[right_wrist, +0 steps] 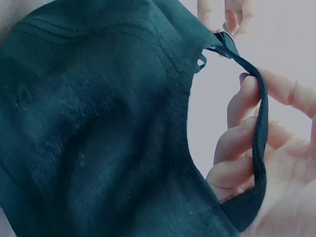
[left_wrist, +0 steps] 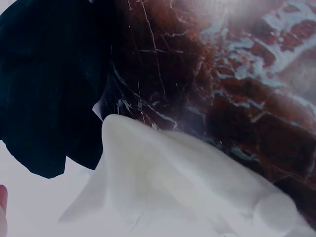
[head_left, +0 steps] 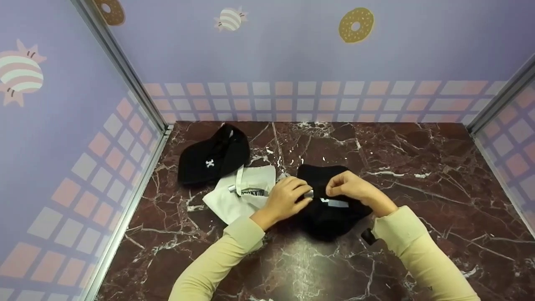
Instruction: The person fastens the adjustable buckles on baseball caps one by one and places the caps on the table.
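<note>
A black baseball cap [head_left: 330, 223] lies on the table, a pale label showing inside it. My left hand [head_left: 288, 194] pinches it by the metal buckle [head_left: 309, 193] at the adjuster. In the right wrist view the narrow black strap [right_wrist: 260, 133] arches away from the cap's back opening. The thumb and index finger of my right hand [head_left: 351, 188] pinch this strap, while the other fingers lie curled behind it. Fingertips of my left hand [right_wrist: 212, 15] show at the buckle end. Beside my left hand lies a white cap [head_left: 225, 205], its strap and lettering facing up.
Another black cap [head_left: 213, 159] with a small white emblem sits at the back left, against the white cap. The dark red marble tabletop [head_left: 439, 196] is bounded by a patterned back wall [head_left: 284, 50] and side panels. A small black device [head_left: 368, 236] hangs at my right cuff.
</note>
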`<state>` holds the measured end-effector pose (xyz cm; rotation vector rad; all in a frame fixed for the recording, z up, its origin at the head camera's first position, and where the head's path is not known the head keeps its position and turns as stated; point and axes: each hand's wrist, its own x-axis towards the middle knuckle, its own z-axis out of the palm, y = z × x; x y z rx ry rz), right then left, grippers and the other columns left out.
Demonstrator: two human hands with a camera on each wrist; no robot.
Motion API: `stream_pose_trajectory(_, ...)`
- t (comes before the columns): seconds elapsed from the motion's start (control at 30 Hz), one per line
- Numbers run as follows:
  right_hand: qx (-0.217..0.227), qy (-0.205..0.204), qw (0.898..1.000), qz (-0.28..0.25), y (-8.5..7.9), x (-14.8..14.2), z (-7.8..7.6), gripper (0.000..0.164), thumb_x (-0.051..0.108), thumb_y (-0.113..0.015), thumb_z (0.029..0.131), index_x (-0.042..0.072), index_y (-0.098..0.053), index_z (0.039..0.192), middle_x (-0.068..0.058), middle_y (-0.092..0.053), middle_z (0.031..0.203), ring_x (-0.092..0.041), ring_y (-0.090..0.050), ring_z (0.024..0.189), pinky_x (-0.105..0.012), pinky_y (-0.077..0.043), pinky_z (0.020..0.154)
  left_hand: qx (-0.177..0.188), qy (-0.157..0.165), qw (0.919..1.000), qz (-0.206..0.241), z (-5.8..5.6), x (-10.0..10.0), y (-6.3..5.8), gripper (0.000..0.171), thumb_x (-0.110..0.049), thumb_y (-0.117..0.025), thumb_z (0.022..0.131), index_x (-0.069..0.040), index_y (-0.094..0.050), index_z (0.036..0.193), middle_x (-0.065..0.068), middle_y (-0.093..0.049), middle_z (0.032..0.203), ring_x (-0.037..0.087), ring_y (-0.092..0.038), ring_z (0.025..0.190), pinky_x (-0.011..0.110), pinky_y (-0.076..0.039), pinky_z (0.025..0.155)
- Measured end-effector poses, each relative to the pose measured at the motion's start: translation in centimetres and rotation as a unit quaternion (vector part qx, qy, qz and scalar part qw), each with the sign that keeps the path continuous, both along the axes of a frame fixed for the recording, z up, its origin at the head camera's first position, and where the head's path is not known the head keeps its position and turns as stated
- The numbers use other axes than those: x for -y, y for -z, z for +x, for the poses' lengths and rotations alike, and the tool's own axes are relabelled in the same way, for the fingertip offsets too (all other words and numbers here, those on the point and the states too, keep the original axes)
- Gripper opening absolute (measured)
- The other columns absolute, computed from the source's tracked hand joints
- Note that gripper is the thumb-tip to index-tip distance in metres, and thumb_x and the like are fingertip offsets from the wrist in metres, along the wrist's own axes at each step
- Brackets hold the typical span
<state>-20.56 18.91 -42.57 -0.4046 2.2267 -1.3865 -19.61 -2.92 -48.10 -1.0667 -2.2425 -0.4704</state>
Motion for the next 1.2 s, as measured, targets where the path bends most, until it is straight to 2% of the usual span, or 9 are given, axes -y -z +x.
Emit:
stream_pose_trajectory(0.2, 0.0, 0.008, 1.0, -0.017, 0.7, 0.2, -0.2, 0.004, 0.003, -0.059, 0.077, 0.002, -0.061, 0.074, 0.009, -0.056, 0.065, -0.009, -0.05, 0.066, -0.022, -0.042, 0.066, 0.011, 0.002, 0.9999, 0.007, 0.0, 0.0, 0.0, 0.024, -0.033, -0.061, 0.079, -0.015, -0.066, 0.094, -0.003, -0.063, 0.094, 0.012, -0.055, 0.09, 0.024, -0.041, 0.085)
stream_pose_trajectory(0.33, 0.011, -0.003, 0.999, -0.041, 1.2, 0.2, -0.5, 0.007, 0.002, -0.057, 0.079, 0.005, -0.059, 0.074, 0.008, -0.057, 0.067, -0.008, -0.052, 0.068, -0.022, -0.044, 0.068, 0.012, 0.005, 0.9999, 0.01, 0.0, 0.0, 0.0, 0.024, -0.033, -0.061, 0.079, -0.016, -0.066, 0.094, -0.003, -0.063, 0.093, 0.012, -0.055, 0.089, 0.023, -0.042, 0.083)
stream_pose_trajectory(0.43, 0.016, -0.013, 0.999, -0.044, 1.4, 0.2, -0.5, 0.005, 0.003, -0.056, 0.08, 0.003, -0.059, 0.076, 0.008, -0.057, 0.069, -0.008, -0.053, 0.069, -0.022, -0.045, 0.069, 0.016, 0.005, 0.9998, 0.008, 0.0, 0.0, 0.1, 0.024, -0.033, -0.062, 0.078, -0.016, -0.066, 0.094, -0.004, -0.062, 0.093, 0.011, -0.055, 0.088, 0.023, -0.042, 0.083)
stream_pose_trajectory(0.67, 0.008, -0.038, 0.999, -0.007, 1.4, 0.7, -0.4, 0.021, 0.009, -0.059, 0.08, -0.01, -0.06, 0.086, 0.009, -0.053, 0.06, -0.003, -0.047, 0.054, -0.017, -0.036, 0.052, 0.025, -0.002, 0.9997, 0.003, 0.2, 0.0, 0.3, 0.025, -0.035, -0.061, 0.079, -0.017, -0.066, 0.096, -0.004, -0.062, 0.093, 0.011, -0.055, 0.089, 0.024, -0.042, 0.083)
stream_pose_trajectory(0.83, 0.04, -0.044, 0.997, -0.039, 1.8, 0.9, -0.4, 0.011, 0.005, -0.057, 0.08, -0.006, -0.059, 0.081, 0.005, -0.052, 0.057, -0.004, -0.045, 0.049, -0.019, -0.035, 0.048, 0.021, -0.003, 0.9998, 0.002, 0.3, -0.2, 0.2, 0.025, -0.036, -0.06, 0.08, -0.017, -0.066, 0.096, -0.004, -0.062, 0.093, 0.011, -0.055, 0.089, 0.024, -0.042, 0.083)
stream_pose_trajectory(0.93, 0.035, -0.043, 0.998, -0.042, 2.1, 0.9, -0.4, 0.01, 0.005, -0.056, 0.08, -0.005, -0.058, 0.081, 0.003, -0.052, 0.057, -0.005, -0.045, 0.049, -0.019, -0.034, 0.046, 0.023, -0.004, 0.9997, 0.004, 0.3, -0.3, 0.3, 0.025, -0.035, -0.061, 0.079, -0.017, -0.066, 0.096, -0.004, -0.062, 0.093, 0.011, -0.055, 0.089, 0.024, -0.042, 0.084)
stream_pose_trajectory(1.03, 0.016, -0.041, 0.999, -0.03, 1.8, 0.8, -0.2, 0.015, 0.008, -0.058, 0.08, -0.007, -0.058, 0.083, 0.003, -0.053, 0.059, -0.006, -0.048, 0.05, -0.019, -0.035, 0.046, 0.028, -0.002, 0.9996, 0.008, 0.3, -0.2, 0.3, 0.025, -0.034, -0.063, 0.078, -0.017, -0.066, 0.096, -0.004, -0.063, 0.093, 0.011, -0.056, 0.089, 0.024, -0.042, 0.085)
stream_pose_trajectory(1.1, 0.006, -0.04, 0.999, -0.019, 1.0, 0.6, 0.0, 0.019, 0.009, -0.059, 0.08, -0.009, -0.058, 0.085, 0.004, -0.055, 0.061, -0.005, -0.049, 0.052, -0.019, -0.037, 0.048, 0.031, -0.001, 0.9995, 0.01, 0.2, 0.0, 0.3, 0.026, -0.034, -0.063, 0.078, -0.016, -0.066, 0.097, -0.004, -0.063, 0.093, 0.011, -0.056, 0.089, 0.024, -0.042, 0.085)
stream_pose_trajectory(1.2, 0.007, -0.044, 0.999, -0.012, 0.5, 0.0, -0.1, 0.019, 0.009, -0.06, 0.079, -0.008, -0.059, 0.085, 0.007, -0.056, 0.064, -0.003, -0.05, 0.056, -0.018, -0.039, 0.053, 0.034, -0.002, 0.9994, 0.01, 0.2, 0.2, 0.3, 0.026, -0.034, -0.062, 0.079, -0.016, -0.066, 0.097, -0.004, -0.063, 0.093, 0.011, -0.056, 0.09, 0.024, -0.042, 0.086)
